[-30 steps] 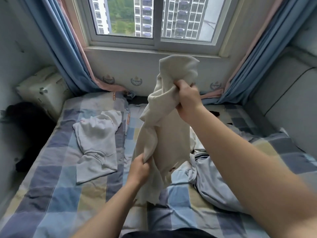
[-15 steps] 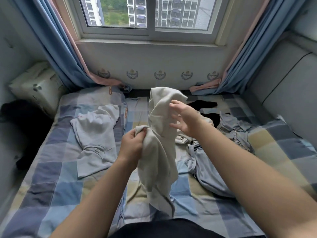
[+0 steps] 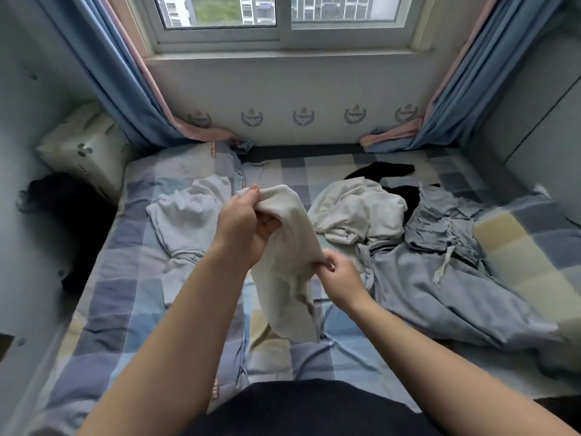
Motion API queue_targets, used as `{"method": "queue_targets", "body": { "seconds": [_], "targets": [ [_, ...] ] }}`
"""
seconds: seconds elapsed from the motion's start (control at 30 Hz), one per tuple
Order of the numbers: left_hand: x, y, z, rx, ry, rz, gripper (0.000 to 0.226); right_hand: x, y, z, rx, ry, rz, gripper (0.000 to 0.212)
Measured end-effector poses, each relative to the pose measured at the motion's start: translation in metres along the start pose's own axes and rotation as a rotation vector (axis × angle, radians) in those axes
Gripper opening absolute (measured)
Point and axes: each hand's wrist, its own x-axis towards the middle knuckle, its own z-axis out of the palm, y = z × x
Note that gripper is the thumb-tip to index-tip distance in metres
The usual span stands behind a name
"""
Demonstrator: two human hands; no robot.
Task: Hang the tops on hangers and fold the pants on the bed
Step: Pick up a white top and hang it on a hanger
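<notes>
Both hands, left hand (image 3: 243,228) and right hand (image 3: 338,276), pinch a limp, creased cream garment (image 3: 287,265) over the checked bed (image 3: 132,297).

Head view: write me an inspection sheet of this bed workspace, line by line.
Surface: checked bed, rumpled.
Job's things: cream garment held above the bed; white top lying at left; cream pile, black garment and blue-grey garment at right; no hangers seen.
Clutter: dark heap beside the bed at left.
Hands: left hand grips the cream garment's top; right hand pinches its edge lower down.
Cables: nothing seen.
Surroundings: pillow at far left, curtains on both sides, window ahead.
</notes>
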Motion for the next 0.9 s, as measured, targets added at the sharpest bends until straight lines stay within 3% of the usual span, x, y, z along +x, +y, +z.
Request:
{"method": "queue_targets", "body": {
  "seconds": [0.03,0.1,0.13,0.17,0.23,0.27,0.4,0.47,0.6,0.7,0.77,0.83,0.9],
  "targets": [
    [0.001,0.003,-0.002,-0.019,0.003,0.002,0.016,0.002,0.004,-0.003,0.083,-0.1,-0.028,0.013],
    [-0.002,0.004,-0.001,-0.047,-0.01,-0.015,0.016,0.002,-0.002,-0.003,0.206,-0.292,-0.008,0.045],
    [-0.004,0.0,0.001,-0.049,-0.023,-0.034,0.017,0.001,-0.008,0.0,0.222,-0.311,0.005,0.05],
    [-0.006,-0.004,0.004,-0.041,-0.031,-0.054,0.017,0.002,-0.012,0.006,0.24,-0.29,-0.011,0.044],
    [-0.007,-0.008,0.008,-0.018,-0.025,-0.076,0.017,0.004,-0.027,0.009,0.191,-0.162,-0.059,0.011],
    [-0.005,-0.006,0.007,-0.012,-0.009,-0.07,0.017,0.006,-0.035,0.004,0.141,-0.105,-0.087,0.008],
    [0.014,0.01,-0.013,-0.033,0.089,-0.018,0.016,0.018,-0.059,-0.046,-0.192,0.018,-0.203,0.027],
    [0.021,0.005,-0.019,0.02,0.081,-0.018,0.017,0.022,-0.075,-0.06,-0.199,0.009,-0.215,0.034],
    [0.008,-0.023,-0.011,0.196,-0.055,-0.042,0.037,0.028,-0.112,-0.061,0.192,0.05,-0.034,0.027],
    [-0.016,-0.054,-0.016,0.389,-0.084,0.142,0.04,0.027,-0.14,-0.066,0.48,0.034,0.105,0.02],
    [-0.031,-0.078,-0.021,0.569,-0.149,0.227,0.06,0.023,-0.156,-0.068,0.601,0.023,0.135,0.015],
    [-0.032,-0.098,-0.02,0.689,-0.169,0.199,0.083,0.019,-0.168,-0.069,0.697,0.004,0.152,0.013],
    [-0.02,-0.107,-0.015,0.786,-0.111,0.198,0.081,0.015,-0.18,-0.071,0.789,-0.013,0.141,0.014]
  ]
}}
